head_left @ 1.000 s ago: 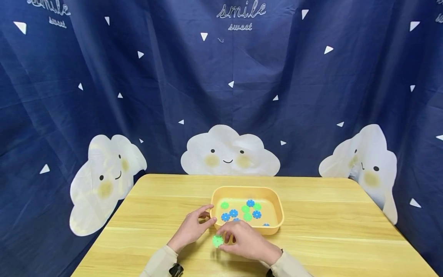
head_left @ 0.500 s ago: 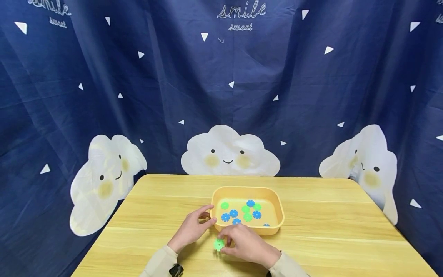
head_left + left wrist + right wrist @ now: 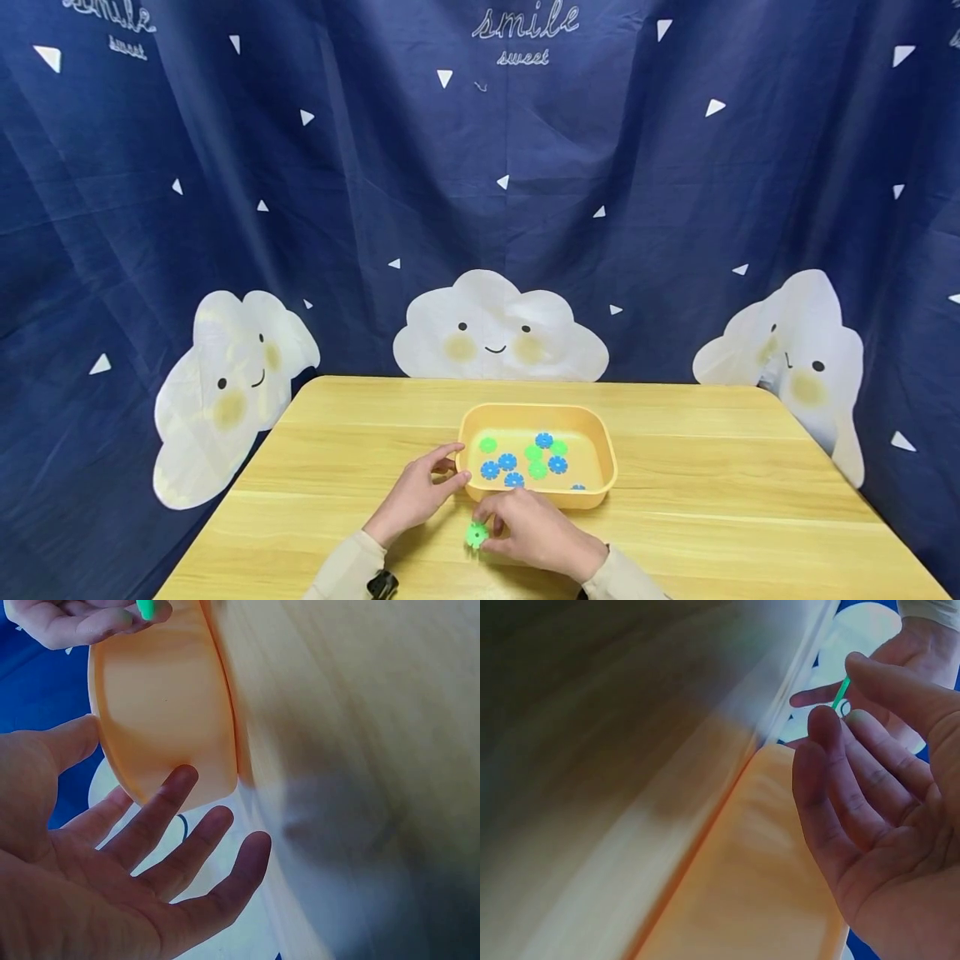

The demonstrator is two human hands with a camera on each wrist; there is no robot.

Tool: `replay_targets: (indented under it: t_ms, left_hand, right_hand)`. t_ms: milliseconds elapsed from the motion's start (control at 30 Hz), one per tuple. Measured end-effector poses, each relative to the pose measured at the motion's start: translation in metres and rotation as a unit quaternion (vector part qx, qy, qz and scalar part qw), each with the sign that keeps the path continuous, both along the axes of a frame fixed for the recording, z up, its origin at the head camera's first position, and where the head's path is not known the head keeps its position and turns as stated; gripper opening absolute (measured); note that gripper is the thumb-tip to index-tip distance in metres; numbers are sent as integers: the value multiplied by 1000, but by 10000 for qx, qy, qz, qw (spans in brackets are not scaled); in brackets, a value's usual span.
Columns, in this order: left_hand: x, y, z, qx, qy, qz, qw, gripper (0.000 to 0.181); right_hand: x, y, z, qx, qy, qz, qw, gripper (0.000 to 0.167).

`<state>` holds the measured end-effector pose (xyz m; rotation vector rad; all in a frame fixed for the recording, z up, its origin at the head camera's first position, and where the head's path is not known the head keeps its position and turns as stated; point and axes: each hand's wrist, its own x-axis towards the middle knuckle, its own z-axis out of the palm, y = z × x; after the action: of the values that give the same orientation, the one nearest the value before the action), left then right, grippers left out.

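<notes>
Between the thumb and fingertips of my right hand (image 3: 536,533) a green notched disc (image 3: 477,535) is pinched, just in front of the near side of a yellow-orange bin (image 3: 609,467). The right wrist view shows the disc (image 3: 841,691) edge-on in that hand (image 3: 885,787). My left hand (image 3: 416,493) touches the bin's left end with its fingers spread. Seen from the left wrist, the thumb of this hand (image 3: 112,877) meets the rim and a fingertip rests against the bin's outer wall (image 3: 165,697). Several blue discs (image 3: 557,464) and green discs (image 3: 537,470) lie inside the bin.
The bin stands on a light wooden table (image 3: 720,483). Behind the table hangs a dark blue curtain (image 3: 540,217) with white clouds and triangles. Both forearms reach in from the near edge of the table.
My right hand has shifted slightly toward the near edge with the green disc, and a blue disc in the bin shows more fully. My left hand has stayed at the bin.
</notes>
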<state>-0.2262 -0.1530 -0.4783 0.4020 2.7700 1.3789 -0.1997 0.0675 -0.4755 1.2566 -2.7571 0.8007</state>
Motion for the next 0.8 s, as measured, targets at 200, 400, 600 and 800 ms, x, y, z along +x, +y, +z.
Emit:
replay_targets:
  t_ms: [200,400,600,800]
  left_hand:
    - [-2,-1,-1,11,-10,19,10000,53]
    - [-1,-1,0,88,-61,-36,9999,53]
    - [-1,-1,0,53,-29,-88,9999,54]
    - [-3,-2,-1,50,-64,-81,9999,54]
  right_hand:
    - [1,-3,1,174,126,47,9998,23]
    - [1,-4,0,356,218,121,9991,23]
    - [-1,-7,2,436,403,140,9981,22]
    - [-3,-9,1,476,437,149,9978,22]
